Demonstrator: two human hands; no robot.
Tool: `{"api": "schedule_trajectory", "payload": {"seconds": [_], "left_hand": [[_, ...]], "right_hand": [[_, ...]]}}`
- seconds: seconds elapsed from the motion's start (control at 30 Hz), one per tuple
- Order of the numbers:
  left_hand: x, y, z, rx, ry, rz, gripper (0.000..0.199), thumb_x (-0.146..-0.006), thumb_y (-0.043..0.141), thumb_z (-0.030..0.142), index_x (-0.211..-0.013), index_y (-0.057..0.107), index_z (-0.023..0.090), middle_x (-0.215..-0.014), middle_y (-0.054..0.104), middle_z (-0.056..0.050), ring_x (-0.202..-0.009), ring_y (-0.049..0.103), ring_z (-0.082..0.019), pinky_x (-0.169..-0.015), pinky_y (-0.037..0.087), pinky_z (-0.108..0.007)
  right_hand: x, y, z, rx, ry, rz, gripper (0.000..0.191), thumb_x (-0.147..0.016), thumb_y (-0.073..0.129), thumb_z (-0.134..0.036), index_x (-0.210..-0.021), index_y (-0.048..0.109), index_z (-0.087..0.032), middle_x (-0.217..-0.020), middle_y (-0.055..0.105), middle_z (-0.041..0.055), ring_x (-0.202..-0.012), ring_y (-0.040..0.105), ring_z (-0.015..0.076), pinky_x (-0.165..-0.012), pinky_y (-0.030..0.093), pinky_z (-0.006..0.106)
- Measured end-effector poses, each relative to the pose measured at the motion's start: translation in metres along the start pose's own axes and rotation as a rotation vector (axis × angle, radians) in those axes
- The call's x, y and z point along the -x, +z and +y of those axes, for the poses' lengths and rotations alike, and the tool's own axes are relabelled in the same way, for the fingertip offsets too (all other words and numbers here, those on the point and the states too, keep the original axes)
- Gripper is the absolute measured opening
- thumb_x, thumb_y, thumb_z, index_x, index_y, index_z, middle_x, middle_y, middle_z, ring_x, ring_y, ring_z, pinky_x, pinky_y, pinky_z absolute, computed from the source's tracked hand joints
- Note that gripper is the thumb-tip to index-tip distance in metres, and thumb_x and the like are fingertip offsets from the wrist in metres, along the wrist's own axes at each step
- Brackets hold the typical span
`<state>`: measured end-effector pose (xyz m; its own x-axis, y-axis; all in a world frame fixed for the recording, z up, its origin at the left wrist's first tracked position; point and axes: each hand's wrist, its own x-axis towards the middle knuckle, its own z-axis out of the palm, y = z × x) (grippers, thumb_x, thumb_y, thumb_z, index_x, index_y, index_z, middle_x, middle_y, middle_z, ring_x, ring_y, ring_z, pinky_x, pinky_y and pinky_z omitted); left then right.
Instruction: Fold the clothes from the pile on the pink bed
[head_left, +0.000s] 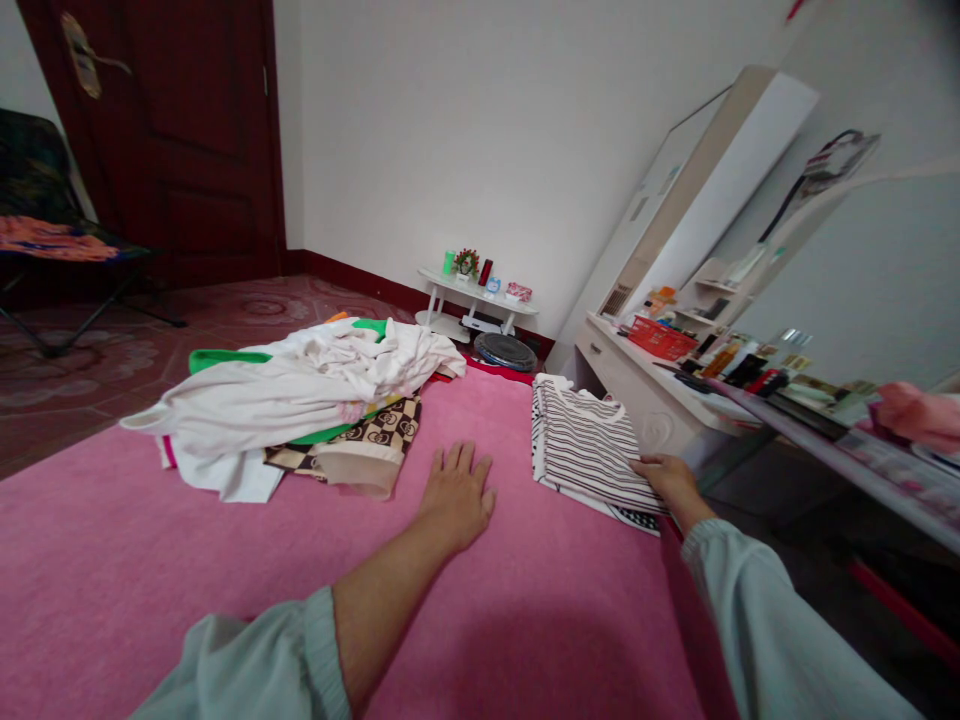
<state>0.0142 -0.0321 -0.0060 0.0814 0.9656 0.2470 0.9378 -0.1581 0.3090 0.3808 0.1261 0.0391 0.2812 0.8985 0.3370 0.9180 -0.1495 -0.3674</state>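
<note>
My left hand (457, 500) lies flat on the pink bedspread (570, 590), fingers stretched out and apart, with nothing held. To its right is a folded black-and-white striped shirt (589, 440), resting on other folded cloth with black-and-white patterns. My right hand (673, 485) grips the near right corner of this shirt at the bed's edge; part of its fingers is hidden. Left of my left hand spreads a loose heap of clothes: a crumpled white garment (300, 390) on top, green cloth (229, 360) showing at its edges, and a brown-and-cream patterned garment (382, 435) underneath.
A dressing table (637, 375) with a red basket (660, 338) and several bottles stands close along the right. Beyond the bed are a small white table (480, 290) and a round dark object (505, 350). A folding chair (45, 240) stands at left by the dark red door (187, 130).
</note>
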Motion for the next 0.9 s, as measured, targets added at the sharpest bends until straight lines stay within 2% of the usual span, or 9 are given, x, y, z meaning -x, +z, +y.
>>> {"api": "schedule_trajectory", "payload": {"seconds": [0.1,0.2,0.23,0.3,0.4,0.47,0.6,0.77,0.9], "left_hand": [[0.000,0.000,0.000,-0.005,0.002,-0.006,0.052,-0.091,0.035,0.043,-0.139,0.044,0.023,-0.150,0.034,-0.012,-0.139,0.025,-0.031,-0.113,0.013,-0.053],[0.000,0.000,0.000,-0.011,0.004,-0.005,0.052,-0.091,0.035,0.044,-0.138,0.045,0.023,-0.150,0.034,-0.012,-0.139,0.025,-0.030,-0.113,0.013,-0.053],[0.000,0.000,0.000,-0.013,0.003,-0.007,0.053,-0.091,0.035,0.044,-0.138,0.045,0.023,-0.150,0.034,-0.012,-0.139,0.025,-0.030,-0.113,0.013,-0.053],[0.000,0.000,0.000,-0.018,0.003,-0.014,0.053,-0.091,0.035,0.044,-0.139,0.044,0.023,-0.150,0.034,-0.012,-0.140,0.025,-0.030,-0.113,0.013,-0.053],[0.000,0.000,0.000,-0.026,0.010,-0.020,0.053,-0.092,0.034,0.045,-0.140,0.043,0.024,-0.151,0.033,-0.011,-0.140,0.024,-0.030,-0.113,0.013,-0.053],[0.000,0.000,0.000,-0.030,0.012,-0.018,0.054,-0.092,0.033,0.045,-0.140,0.043,0.024,-0.151,0.033,-0.012,-0.140,0.025,-0.030,-0.113,0.014,-0.053],[0.001,0.001,0.000,-0.036,0.010,0.000,0.053,-0.092,0.033,0.046,-0.140,0.044,0.024,-0.151,0.034,-0.012,-0.140,0.025,-0.030,-0.113,0.014,-0.053],[0.002,0.002,-0.001,-0.046,0.015,-0.015,0.054,-0.093,0.031,0.047,-0.141,0.042,0.024,-0.152,0.031,-0.011,-0.141,0.023,-0.029,-0.113,0.014,-0.053],[0.009,-0.001,0.000,-0.066,0.021,-0.034,0.058,-0.092,0.029,0.050,-0.143,0.039,0.024,-0.153,0.028,-0.012,-0.141,0.022,-0.031,-0.112,0.014,-0.054]], "right_hand": [[0.014,-0.009,-0.023,0.203,-0.004,0.023,0.047,-0.072,0.064,-0.035,-0.113,0.068,-0.012,-0.105,0.067,0.0197,-0.094,0.064,0.0325,-0.078,0.049,0.042],[0.037,-0.002,-0.050,0.206,-0.277,0.185,0.056,-0.089,0.043,-0.045,-0.136,0.048,-0.015,-0.135,0.050,0.0177,-0.121,0.049,0.0299,-0.096,0.041,0.043],[0.045,0.004,-0.056,0.192,-0.348,0.169,0.057,-0.092,0.037,-0.047,-0.140,0.042,-0.018,-0.142,0.044,0.0150,-0.128,0.043,0.0283,-0.101,0.037,0.043],[0.057,0.018,-0.060,0.199,-0.388,0.023,0.057,-0.094,0.028,-0.050,-0.146,0.032,-0.025,-0.151,0.033,0.0086,-0.137,0.031,0.0259,-0.108,0.029,0.046],[0.065,0.036,-0.055,0.243,-0.297,-0.201,0.056,-0.095,0.020,-0.051,-0.148,0.025,-0.032,-0.156,0.022,0.0029,-0.142,0.021,0.0246,-0.111,0.021,0.052],[0.067,0.040,-0.053,0.261,-0.252,-0.243,0.057,-0.095,0.018,-0.053,-0.149,0.022,-0.033,-0.157,0.019,0.0024,-0.143,0.018,0.0243,-0.111,0.020,0.053],[0.078,0.040,-0.058,0.296,-0.145,-0.200,0.063,-0.094,0.015,-0.056,-0.150,0.018,-0.028,-0.157,0.019,0.0063,-0.142,0.021,0.0272,-0.110,0.019,0.054],[0.120,0.041,-0.071,0.332,-0.043,-0.077,0.069,-0.093,0.017,-0.056,-0.150,0.020,-0.018,-0.154,0.024,0.0146,-0.141,0.021,0.0304,-0.111,0.015,0.052],[0.151,0.038,-0.077,0.339,-0.011,-0.056,0.071,-0.093,0.022,-0.054,-0.150,0.021,-0.011,-0.153,0.023,0.0183,-0.141,0.019,0.0316,-0.112,0.014,0.050]]}}
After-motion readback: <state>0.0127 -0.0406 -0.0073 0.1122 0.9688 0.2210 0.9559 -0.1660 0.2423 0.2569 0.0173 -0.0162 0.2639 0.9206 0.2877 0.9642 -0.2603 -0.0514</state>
